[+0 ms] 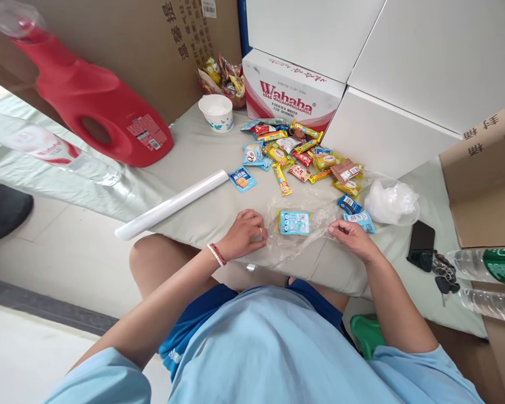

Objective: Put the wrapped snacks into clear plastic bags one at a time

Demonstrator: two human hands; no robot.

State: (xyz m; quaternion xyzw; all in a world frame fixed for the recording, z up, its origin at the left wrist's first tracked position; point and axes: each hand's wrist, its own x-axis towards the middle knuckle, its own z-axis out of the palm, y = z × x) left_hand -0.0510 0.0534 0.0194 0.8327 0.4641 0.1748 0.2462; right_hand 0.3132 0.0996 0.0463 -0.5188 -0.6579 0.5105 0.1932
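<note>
A sheet of thin clear plastic film (297,247) lies crumpled near the table's front edge. On it sits a small blue snack packet (295,223), with yellow wrapping showing at its edges. My left hand (244,234), a ring on one finger, has its fingers curled at the film's left edge. At the right edge my right hand (352,238) pinches the film between thumb and fingers. Just beyond my right hand lie a light blue packet (361,221) and a dark blue packet (349,204). Neither hand touches the blue snack packet.
A pile of wrapped snacks (305,151) spreads behind the film. A white roll (172,204) lies left, near a paper cup (217,114) and red jug (109,118). To the right are a bowl (413,216) of white plastic, a phone (421,246), keys (445,272) and water bottles (488,306).
</note>
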